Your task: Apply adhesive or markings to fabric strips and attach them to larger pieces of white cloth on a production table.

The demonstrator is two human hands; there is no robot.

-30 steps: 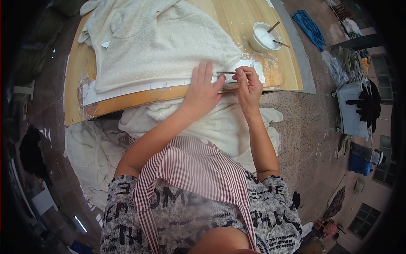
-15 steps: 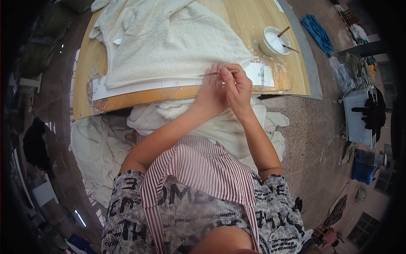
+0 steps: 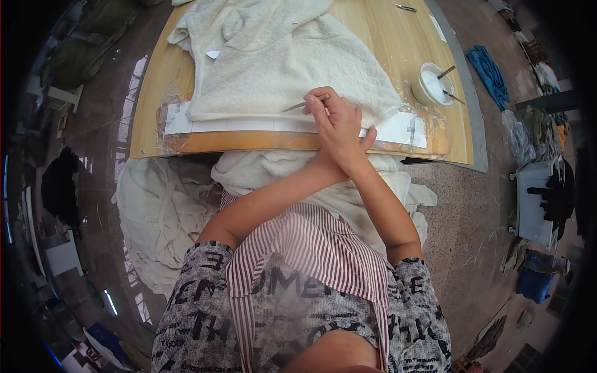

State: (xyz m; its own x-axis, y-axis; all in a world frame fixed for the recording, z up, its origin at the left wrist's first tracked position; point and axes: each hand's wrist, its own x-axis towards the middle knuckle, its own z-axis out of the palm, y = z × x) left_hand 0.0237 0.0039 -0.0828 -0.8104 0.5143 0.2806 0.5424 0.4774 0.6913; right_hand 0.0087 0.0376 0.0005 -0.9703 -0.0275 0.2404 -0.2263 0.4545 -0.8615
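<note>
My right hand point(image 3: 339, 127) is closed in a pinch on a slim tool point(image 3: 305, 106) with a brown handle and a thin grey tip, which points left just over the hem. My left hand point(image 3: 369, 139) lies crossed beneath the right one. Its outstretched fingertips show at the right, by the hem, and the rest is hidden. Under the hands spreads a cream fleece garment point(image 3: 286, 68), its straight edge lying along a white paper strip point(image 3: 249, 126) on an orange-brown board point(image 3: 230, 142).
A tub of white paste point(image 3: 431, 87) with two sticks in it stands at the right of the wooden table point(image 3: 379, 37). A small dark tool point(image 3: 405, 8) lies at the far edge. More cream fleece point(image 3: 155, 217) hangs and piles below the table's near edge.
My right hand has moved left across my left hand, carrying the slim tool along the hem. My left hand has slid right beneath it. The whole view has shifted slightly.
</note>
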